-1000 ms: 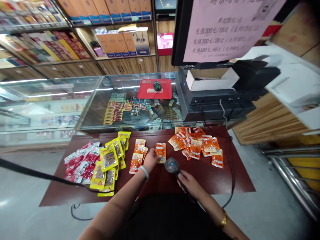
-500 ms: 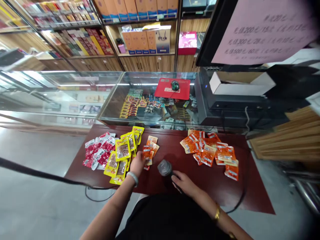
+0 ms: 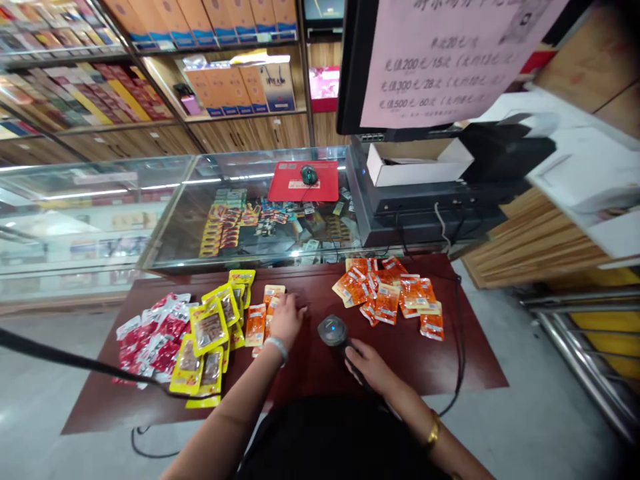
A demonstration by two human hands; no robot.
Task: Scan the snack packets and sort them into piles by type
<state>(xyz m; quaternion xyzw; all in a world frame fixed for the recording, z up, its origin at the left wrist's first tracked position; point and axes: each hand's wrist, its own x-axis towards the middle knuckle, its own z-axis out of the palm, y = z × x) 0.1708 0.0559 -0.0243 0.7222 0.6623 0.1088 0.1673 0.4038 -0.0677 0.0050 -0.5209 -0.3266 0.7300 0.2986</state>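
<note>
My right hand (image 3: pixel 369 365) is wrapped round the black handle of a barcode scanner (image 3: pixel 333 331), its grey head pointing forward over the table with a small blue light on it. My left hand (image 3: pixel 288 319) hovers at the right edge of a small group of orange snack packets (image 3: pixel 255 325), covering part of them; its fingers look loosely apart and I see no packet in them. Left of that group lie overlapping yellow snack packets (image 3: pixel 209 327), then a heap of red and silver packets (image 3: pixel 155 337). A larger spread of orange packets (image 3: pixel 387 303) lies to the right.
The dark red table (image 3: pixel 310 373) meets a glass display counter (image 3: pixel 173 250). A red mouse pad (image 3: pixel 285 190) with a mouse (image 3: pixel 309 175), a white open box (image 3: pixel 417 172) and a monitor (image 3: pixel 353 73) stand beyond. Cables (image 3: pixel 463 360) hang at the table's right and left.
My left hand has let go of an orange packet, which now lies on the small group, and has moved right of it. My view has turned to the right; the right hand keeps the scanner.
</note>
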